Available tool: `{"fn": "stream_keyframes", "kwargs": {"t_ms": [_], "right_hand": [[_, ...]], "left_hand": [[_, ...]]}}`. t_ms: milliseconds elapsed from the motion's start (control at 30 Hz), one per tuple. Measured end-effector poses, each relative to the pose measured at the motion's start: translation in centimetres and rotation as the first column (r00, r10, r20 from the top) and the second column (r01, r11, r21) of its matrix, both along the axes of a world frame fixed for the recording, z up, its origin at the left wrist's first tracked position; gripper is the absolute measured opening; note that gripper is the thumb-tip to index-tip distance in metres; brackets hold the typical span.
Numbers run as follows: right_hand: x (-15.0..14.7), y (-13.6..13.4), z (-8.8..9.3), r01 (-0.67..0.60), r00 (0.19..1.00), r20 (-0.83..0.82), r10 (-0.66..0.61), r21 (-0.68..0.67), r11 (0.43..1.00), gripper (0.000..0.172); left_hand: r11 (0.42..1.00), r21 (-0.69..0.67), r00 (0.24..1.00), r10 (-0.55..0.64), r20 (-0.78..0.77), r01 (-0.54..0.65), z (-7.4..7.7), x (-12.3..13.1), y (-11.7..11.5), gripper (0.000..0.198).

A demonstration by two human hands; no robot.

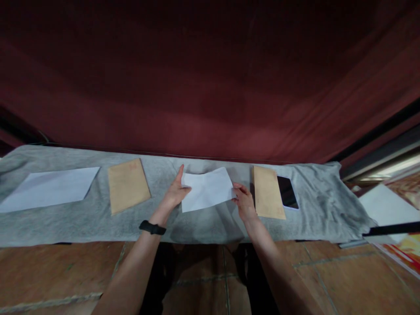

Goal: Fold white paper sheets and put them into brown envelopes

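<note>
Between my hands a white sheet of paper [207,189] is held up over the grey cloth, its surface slightly bent. My left hand [176,190] grips its left edge, thumb on top and the index finger pointing away from me. At the right edge, my right hand [243,199] pinches the paper between thumb and fingers. A brown envelope [129,185] lies to the left of my left hand. Just right of my right hand are more brown envelopes [269,192], seemingly stacked, with a dark-screened phone [288,192] beside them.
Grey cloth [88,227] covers the long, narrow table. White paper [52,189] lies at its far left. A dark red fabric wall [210,96] rises behind the table. Papers and a colourful printed item [410,249] are at the right, past the table's end.
</note>
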State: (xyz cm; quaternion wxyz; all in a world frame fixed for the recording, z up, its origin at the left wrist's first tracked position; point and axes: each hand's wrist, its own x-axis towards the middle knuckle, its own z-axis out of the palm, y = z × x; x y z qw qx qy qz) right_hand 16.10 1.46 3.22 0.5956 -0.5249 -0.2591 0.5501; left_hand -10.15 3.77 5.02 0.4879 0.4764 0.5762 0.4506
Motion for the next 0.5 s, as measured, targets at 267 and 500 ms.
{"fn": "stream_keyframes", "kwargs": {"t_ms": [267,500], "right_hand": [[1.8,-1.0,-2.0,-0.252,0.593,0.782,0.192,-0.046,0.967,0.037],[1.6,-1.5,-1.8,-0.297,0.189,0.956,0.225,-0.163,0.941,0.037]], "left_hand": [[0.999,0.026,0.927,0.051,-0.371,-0.044,-1.0,-0.3,0.5,0.084],[0.993,0.106,0.692,0.042,-0.72,0.049,-1.9,1.6,-0.7,0.068]]}}
